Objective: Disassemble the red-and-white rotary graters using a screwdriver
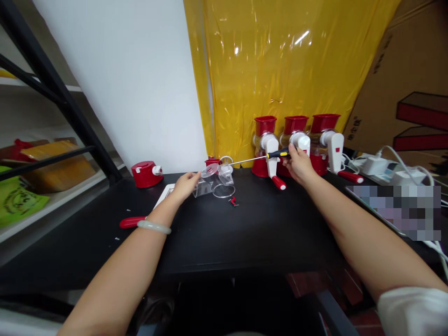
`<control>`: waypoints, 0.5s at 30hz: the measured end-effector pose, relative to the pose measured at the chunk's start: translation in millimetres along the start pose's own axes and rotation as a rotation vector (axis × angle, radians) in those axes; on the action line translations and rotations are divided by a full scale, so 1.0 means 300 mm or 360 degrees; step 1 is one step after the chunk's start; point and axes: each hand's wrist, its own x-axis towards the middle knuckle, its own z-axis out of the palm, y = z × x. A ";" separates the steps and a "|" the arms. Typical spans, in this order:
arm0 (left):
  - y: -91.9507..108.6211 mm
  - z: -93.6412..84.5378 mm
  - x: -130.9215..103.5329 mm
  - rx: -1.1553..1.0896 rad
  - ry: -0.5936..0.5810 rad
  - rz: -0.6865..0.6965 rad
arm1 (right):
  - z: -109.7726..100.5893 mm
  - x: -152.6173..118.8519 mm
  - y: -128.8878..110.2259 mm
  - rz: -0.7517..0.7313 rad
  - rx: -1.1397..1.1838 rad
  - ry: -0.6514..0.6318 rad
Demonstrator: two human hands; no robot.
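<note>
My right hand is closed around the black and yellow handle of a screwdriver. Its long metal shaft points left, and the tip reaches the white round part beside a clear plastic grater housing. At the left side of that housing, my left hand pinches its edge with thumb and fingers. Just behind the housing sits a small red piece, partly hidden. A small red clamp-like part lies on the black table in front of the housing.
Three red and white rotary graters with cranks stand at the back right. A red base sits back left; a red-handled white crank lies under my left forearm. White chargers with cables and a blurred flat device occupy the right.
</note>
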 end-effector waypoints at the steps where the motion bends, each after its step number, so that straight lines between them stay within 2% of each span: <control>1: -0.004 -0.001 0.002 0.0052 0.0024 0.0060 | -0.001 0.000 0.002 -0.0016 -0.0027 0.0002; 5: 0.011 -0.007 -0.016 0.0320 0.0185 0.0306 | -0.001 0.000 0.005 0.0021 -0.0063 0.0007; 8: 0.042 -0.010 -0.048 0.0355 0.0271 0.0535 | 0.006 0.000 0.004 0.0050 -0.0040 0.0031; 12: 0.075 -0.001 -0.090 0.0337 0.0162 0.0775 | 0.015 -0.004 -0.004 0.0086 0.0000 0.0096; 15: 0.087 0.010 -0.109 0.0397 0.0022 0.0832 | 0.019 -0.007 -0.014 0.0156 0.0068 0.0109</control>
